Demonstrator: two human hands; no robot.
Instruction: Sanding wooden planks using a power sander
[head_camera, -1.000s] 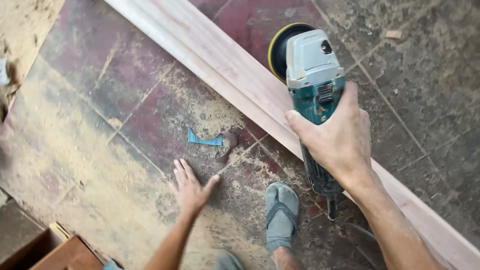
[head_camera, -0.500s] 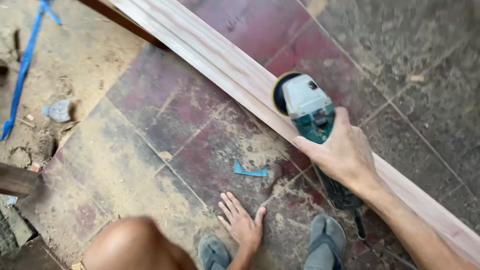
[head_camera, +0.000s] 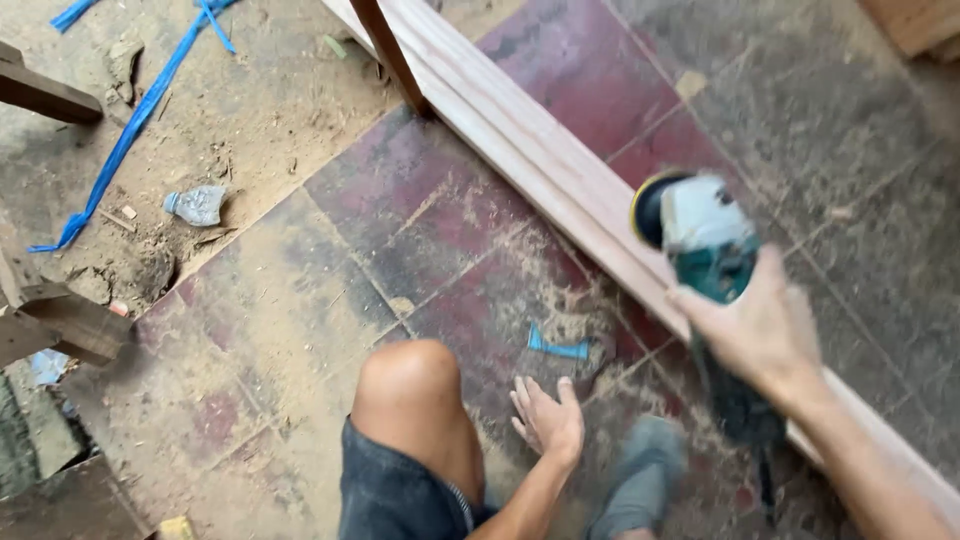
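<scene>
Right hand (head_camera: 765, 330), blurred, fingers wrapped round teal-and-grey sander (head_camera: 705, 240) w/ yellow-rimmed disc on wood plank (head_camera: 540, 160); left hand (head_camera: 548, 420) splayed flat on floor (head_camera: 300, 300).

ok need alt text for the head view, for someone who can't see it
Seen from above, a person's right hand holds a teal and grey disc sander against a long pale wooden board lying on dusty red floor tiles. Their left hand rests flat on the floor beside a small blue scrap.
</scene>
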